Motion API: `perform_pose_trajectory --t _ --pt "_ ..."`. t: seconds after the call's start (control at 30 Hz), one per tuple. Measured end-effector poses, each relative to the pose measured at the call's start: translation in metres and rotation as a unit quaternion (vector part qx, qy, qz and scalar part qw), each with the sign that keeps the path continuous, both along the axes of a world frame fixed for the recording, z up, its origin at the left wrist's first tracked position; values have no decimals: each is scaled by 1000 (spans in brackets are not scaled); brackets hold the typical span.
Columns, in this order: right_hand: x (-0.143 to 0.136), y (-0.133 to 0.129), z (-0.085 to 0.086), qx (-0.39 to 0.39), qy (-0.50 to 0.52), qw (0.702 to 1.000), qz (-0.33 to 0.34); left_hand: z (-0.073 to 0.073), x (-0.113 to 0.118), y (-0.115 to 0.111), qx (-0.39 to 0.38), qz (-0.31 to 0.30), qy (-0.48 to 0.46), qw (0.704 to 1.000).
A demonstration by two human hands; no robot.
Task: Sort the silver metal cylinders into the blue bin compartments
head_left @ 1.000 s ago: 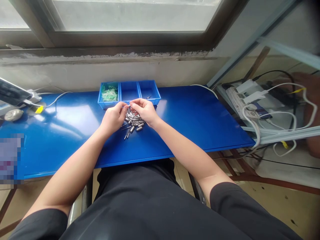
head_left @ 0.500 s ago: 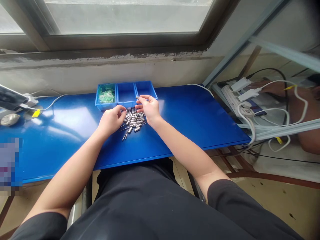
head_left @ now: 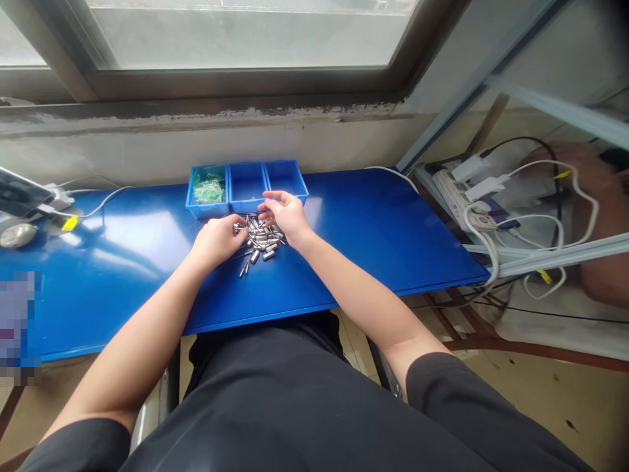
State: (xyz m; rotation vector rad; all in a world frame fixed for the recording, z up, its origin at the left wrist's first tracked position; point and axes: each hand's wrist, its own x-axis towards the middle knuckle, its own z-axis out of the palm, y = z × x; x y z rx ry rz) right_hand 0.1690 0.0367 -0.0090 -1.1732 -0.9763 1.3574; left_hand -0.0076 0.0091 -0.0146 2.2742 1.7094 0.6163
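Both my hands work a heap of small metal pieces on the blue table [head_left: 368, 229].

Largest first: the table has open room left and right, with its front edge near my lap. The three-part blue bin [head_left: 248, 190] stands just behind the metal pieces [head_left: 260, 237]. They look hard, light and slick, best pinched across the body. My left hand [head_left: 216, 239] is curled, its fingertips pinching at the heap's edge; my right hand [head_left: 285, 213] hovers half-open over it.

White power strip [head_left: 455, 190] with plugged cables at right, beside the blue worktop [head_left: 383, 236]. Window frame [head_left: 246, 82] above. Mouse [head_left: 17, 234] far left.
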Motion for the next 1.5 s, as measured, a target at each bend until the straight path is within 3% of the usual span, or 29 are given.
perform_pose_trajectory --t 0.3,0.53,0.83,1.07,1.23,1.5 --pt "-2 1 -20 130 -85 984 84 10 4 -4 -55 27 35 997" --pt "0 -1 -20 176 -158 965 112 9 -3 0 -38 36 1 999" --pt "0 -11 -17 298 -311 875 219 4 -2 3 -35 32 -15 999" --pt "-8 -15 -23 392 -386 798 245 7 -2 1 -31 102 -62 992" --pt "-17 -20 -27 393 -429 767 271 7 -2 1 -39 123 -69 989" --pt "-19 -24 -25 357 -462 770 258 8 1 -1 -44 131 -65 988"
